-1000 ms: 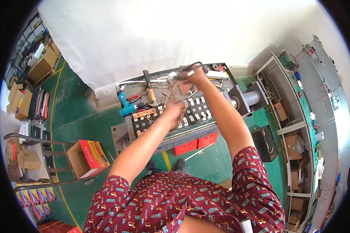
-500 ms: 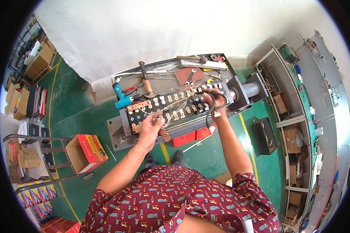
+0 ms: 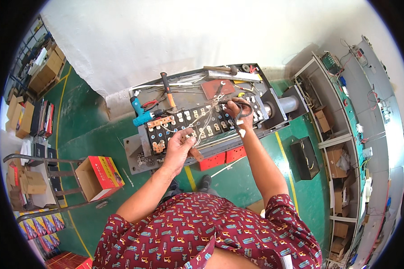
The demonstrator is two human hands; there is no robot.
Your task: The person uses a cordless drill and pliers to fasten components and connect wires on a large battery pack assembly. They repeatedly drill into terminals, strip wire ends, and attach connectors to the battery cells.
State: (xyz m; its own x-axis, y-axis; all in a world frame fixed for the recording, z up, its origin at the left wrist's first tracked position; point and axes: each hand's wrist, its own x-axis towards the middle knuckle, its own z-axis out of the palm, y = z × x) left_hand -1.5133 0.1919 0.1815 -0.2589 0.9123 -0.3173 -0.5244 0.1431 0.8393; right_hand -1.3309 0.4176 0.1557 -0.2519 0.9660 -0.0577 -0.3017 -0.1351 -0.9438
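Observation:
In front of me lies a long block of battery cells (image 3: pixel 166 130) with rows of round terminals and copper pieces. My left hand (image 3: pixel 178 150) is closed at its near edge, thumb and fingers pinching thin white wires (image 3: pixel 197 131). A copper-coloured bar (image 3: pixel 196 155) sticks out beside its fingers; whether the hand grips it too is unclear. My right hand (image 3: pixel 239 112), over the right part of the block, is wrapped round a black looped thing (image 3: pixel 247 107), a cable or a large handle. White wire strands run near its fingertips.
Behind the block, the metal bench (image 3: pixel 188 96) holds a hammer (image 3: pixel 167 92), a teal power tool (image 3: pixel 141 112), red-handled pliers (image 3: pixel 150 104), a wrench (image 3: pixel 220 87) and thin rods. Red boxes (image 3: pixel 213 161) stand below. A cart (image 3: pixel 67 179) is left, shelving (image 3: pixel 336 148) right.
My right hand has moved left and slightly down with the black looped thing, whose hanging loop now shows less. My left hand has shifted slightly right along with the copper-coloured bar.

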